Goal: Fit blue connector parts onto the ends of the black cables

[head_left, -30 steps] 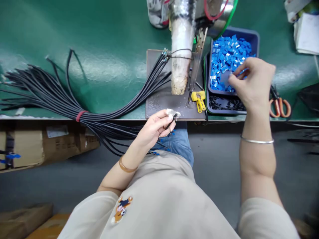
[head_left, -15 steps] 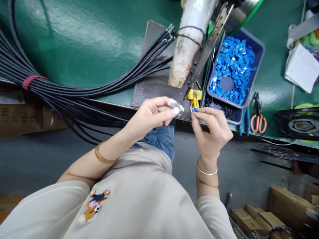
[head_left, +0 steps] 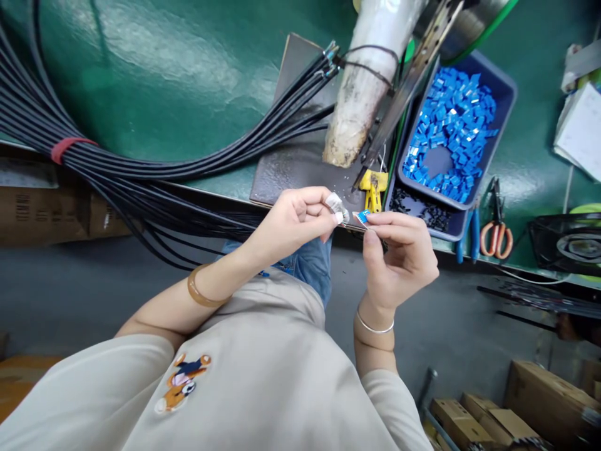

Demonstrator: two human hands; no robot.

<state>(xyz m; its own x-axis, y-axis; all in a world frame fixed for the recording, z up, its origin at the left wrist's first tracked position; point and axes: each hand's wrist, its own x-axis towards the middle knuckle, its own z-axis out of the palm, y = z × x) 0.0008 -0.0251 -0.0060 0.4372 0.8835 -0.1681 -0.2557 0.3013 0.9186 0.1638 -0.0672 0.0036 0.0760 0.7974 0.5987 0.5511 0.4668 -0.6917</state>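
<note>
My left hand (head_left: pixel 305 216) is closed in a pinch, with white wrapping around a fingertip. What lies between its fingertips is too small and hidden to make out. Just to the right, my right hand (head_left: pixel 399 247) pinches a small blue connector piece (head_left: pixel 363 217) between thumb and fingers. A narrow gap separates the blue piece from the left fingertips. Behind it, a yellow tool (head_left: pixel 374 188) sits at the edge of the dark board (head_left: pixel 277 175). Beyond that, a wrapped white tube (head_left: pixel 361 81) points down toward the hands beside a metal arm (head_left: pixel 408 88).
A bundle of black cables (head_left: pixel 154 169) tied with a red band (head_left: pixel 70 148) crosses the green bench (head_left: pixel 188 75). At right stand a bin (head_left: pixel 504 100) of blue pieces, a lower bin (head_left: pixel 453 233) of black bits, orange-handled scissors (head_left: pixel 496 239) and a black fan (head_left: pixel 563 241).
My right hand has turned slightly, and the blue piece now shows more fully, tilted toward the left fingertips. The left hand has shifted slightly right. The whole view has moved a little.
</note>
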